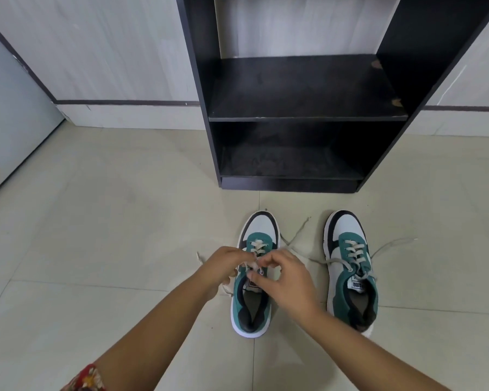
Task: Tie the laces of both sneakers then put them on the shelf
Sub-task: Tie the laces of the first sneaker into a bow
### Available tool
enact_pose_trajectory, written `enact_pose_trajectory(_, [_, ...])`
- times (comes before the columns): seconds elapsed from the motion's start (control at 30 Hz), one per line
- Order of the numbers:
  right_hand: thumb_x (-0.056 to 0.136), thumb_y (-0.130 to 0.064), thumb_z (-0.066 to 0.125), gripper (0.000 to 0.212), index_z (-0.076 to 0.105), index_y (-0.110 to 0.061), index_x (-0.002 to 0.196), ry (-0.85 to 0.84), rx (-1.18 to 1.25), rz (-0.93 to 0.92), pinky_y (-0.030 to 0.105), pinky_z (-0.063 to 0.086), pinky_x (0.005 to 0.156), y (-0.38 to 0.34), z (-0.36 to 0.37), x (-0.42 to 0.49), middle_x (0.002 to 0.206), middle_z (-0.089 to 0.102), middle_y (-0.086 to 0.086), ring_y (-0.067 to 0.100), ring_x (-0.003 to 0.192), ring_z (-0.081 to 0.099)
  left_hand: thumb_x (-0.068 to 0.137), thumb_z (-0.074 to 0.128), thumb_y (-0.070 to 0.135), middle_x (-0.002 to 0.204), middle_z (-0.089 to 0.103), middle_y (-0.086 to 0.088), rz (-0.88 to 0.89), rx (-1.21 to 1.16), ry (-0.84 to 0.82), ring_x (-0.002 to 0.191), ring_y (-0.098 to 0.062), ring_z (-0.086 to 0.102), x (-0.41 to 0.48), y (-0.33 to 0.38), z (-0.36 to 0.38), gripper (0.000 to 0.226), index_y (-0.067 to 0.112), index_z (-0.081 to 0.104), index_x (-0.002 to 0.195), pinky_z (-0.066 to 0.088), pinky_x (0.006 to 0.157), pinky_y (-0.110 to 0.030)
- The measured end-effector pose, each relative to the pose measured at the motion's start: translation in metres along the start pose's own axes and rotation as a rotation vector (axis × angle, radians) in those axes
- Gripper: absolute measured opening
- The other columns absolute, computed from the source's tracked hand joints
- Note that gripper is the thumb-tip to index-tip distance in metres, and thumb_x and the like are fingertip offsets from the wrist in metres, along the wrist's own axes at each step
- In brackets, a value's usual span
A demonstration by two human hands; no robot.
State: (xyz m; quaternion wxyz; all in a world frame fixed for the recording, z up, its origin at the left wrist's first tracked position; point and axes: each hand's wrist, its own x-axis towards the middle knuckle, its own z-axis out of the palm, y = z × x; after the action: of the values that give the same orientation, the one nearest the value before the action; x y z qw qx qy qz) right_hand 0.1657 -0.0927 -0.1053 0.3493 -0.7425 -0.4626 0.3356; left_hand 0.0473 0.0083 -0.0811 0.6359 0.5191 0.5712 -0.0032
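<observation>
At the left of the frame the pale tiled floor [82,221] is wide and free, reaching up to the white wall [96,52] with its dark stripe in the upper left. In the lower left corner a red flowered sleeve [86,376] enters the picture.

The left hand [223,266] lies over the left side of the left sneaker [254,277], in the lower middle of the frame. Its fingers are bent and pinch the white laces [256,246] of this shoe. One loose lace end runs out on the floor to the left of this hand. The right hand [285,277] is just beside it, over the tongue of the same shoe, with thumb and fingers closed on the lace too. The two hands almost touch.

The right sneaker [350,266] stands on the floor a little apart to the right, toe pointing up in the frame. Its grey laces [336,262] are untied and spread on the tiles at both sides.

Above the shoes, in the upper middle, stands the black shelf [308,118]. Between its bottom edge and the toes there is a free strip of floor. Its two open compartments hold nothing visible, and the lower one is dark.
</observation>
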Motion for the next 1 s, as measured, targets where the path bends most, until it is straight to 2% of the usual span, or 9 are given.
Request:
enact_pose_trajectory(0.17, [0.075, -0.029, 0.072, 0.012, 0.063, -0.026, 0.067, -0.032, -0.085, -0.085, 0.012, 0.038, 0.082, 0.001, -0.014, 0.011, 0.091, 0.064, -0.014, 0.003, 0.094, 0.055, 0.084, 0.065, 0.022, 0.065, 0.052, 0.005, 0.107, -0.002, 0.013, 0.056, -0.004, 0.048, -0.001, -0.004, -0.003, 0.011, 0.013, 0.067, 0.079, 0.033, 0.05, -0.017])
enact_pose_trajectory(0.27, [0.081, -0.028, 0.065, 0.023, 0.054, -0.019, 0.063, -0.133, 0.23, 0.053, 0.029, 0.046, 0.089, -0.004, -0.034, 0.01, 0.08, 0.071, -0.002, 0.014, 0.088, 0.065, 0.087, 0.061, 0.024, 0.087, 0.07, -0.002, 0.228, 0.059, 0.018, 0.085, -0.011, 0.061, 0.002, -0.009, -0.004, 0.018, 0.019, 0.073, 0.074, 0.041, 0.075, -0.024])
enact_pose_trajectory(0.33, [0.088, -0.025, 0.061, 0.032, 0.052, -0.015, 0.059, -0.101, 0.36, 0.106, 0.034, 0.048, 0.079, -0.008, -0.05, 0.012, 0.054, 0.062, -0.004, 0.019, 0.069, 0.064, 0.087, 0.059, 0.037, 0.099, 0.071, -0.001, 0.262, 0.156, 0.08, 0.095, -0.014, 0.062, 0.004, -0.014, -0.005, 0.023, 0.021, 0.075, 0.083, 0.042, 0.084, -0.029])
enact_pose_trajectory(0.43, [0.088, -0.042, 0.058, 0.044, 0.051, -0.013, 0.056, -0.037, 0.034, 0.054, 0.029, 0.04, 0.058, -0.014, -0.072, 0.014, 0.044, 0.044, -0.006, 0.013, 0.048, 0.045, 0.084, 0.058, 0.051, 0.104, 0.068, 0.01, 0.288, 0.294, 0.154, 0.1, -0.009, 0.058, 0.009, -0.023, -0.009, 0.029, 0.027, 0.075, 0.087, 0.04, 0.088, -0.028])
enact_pose_trajectory(0.57, [0.087, -0.064, 0.04, 0.046, 0.063, -0.025, 0.078, 0.017, -0.59, 0.023, 0.027, 0.045, 0.056, -0.023, -0.086, 0.012, 0.063, 0.062, -0.005, 0.012, 0.06, 0.057, 0.08, 0.067, 0.039, 0.101, 0.071, 0.008, 0.272, 0.233, 0.079, 0.1, -0.01, 0.059, 0.011, -0.022, -0.013, 0.014, 0.03, 0.076, 0.073, 0.04, 0.092, -0.03])
enact_pose_trajectory(0.77, [0.093, -0.052, 0.037, 0.038, 0.058, -0.022, 0.101, 0.184, -0.742, -0.019, 0.026, 0.039, 0.054, -0.022, -0.091, 0.012, 0.071, 0.065, 0.0, 0.018, 0.063, 0.055, 0.084, 0.065, 0.031, 0.077, 0.072, 0.004, 0.277, 0.061, 0.056, 0.08, -0.01, 0.062, 0.007, -0.024, -0.017, 0.022, 0.018, 0.074, 0.069, 0.041, 0.084, -0.03])
enact_pose_trajectory(0.87, [0.092, -0.04, 0.043, 0.033, 0.058, -0.021, 0.114, -0.093, -0.906, 0.071, 0.033, 0.046, 0.076, -0.008, -0.081, 0.014, 0.103, 0.068, 0.005, 0.024, 0.095, 0.061, 0.088, 0.061, 0.027, 0.089, 0.074, 0.0, 0.296, 0.018, 0.01, 0.089, -0.011, 0.064, 0.002, -0.024, -0.012, 0.021, 0.016, 0.073, 0.074, 0.043, 0.084, -0.023])
enact_pose_trajectory(0.93, [0.089, -0.032, 0.046, 0.039, 0.053, -0.02, 0.125, -0.307, -1.005, 0.076, 0.039, 0.037, 0.099, 0.0, -0.067, 0.013, 0.125, 0.058, 0.007, 0.027, 0.12, 0.049, 0.089, 0.06, 0.024, 0.09, 0.073, -0.002, 0.304, -0.013, -0.017, 0.088, -0.011, 0.065, 0.001, -0.023, -0.008, 0.021, 0.016, 0.071, 0.073, 0.044, 0.079, -0.019])
enact_pose_trajectory(1.0, [0.088, -0.035, 0.049, 0.042, 0.052, -0.022, 0.127, -0.317, -0.797, -0.032, 0.039, 0.036, 0.103, -0.003, -0.048, 0.011, 0.128, 0.059, 0.004, 0.024, 0.122, 0.048, 0.089, 0.06, 0.022, 0.084, 0.07, -0.001, 0.312, -0.009, -0.021, 0.084, -0.009, 0.063, 0.001, -0.021, -0.006, 0.024, 0.02, 0.068, 0.067, 0.044, 0.075, -0.016])
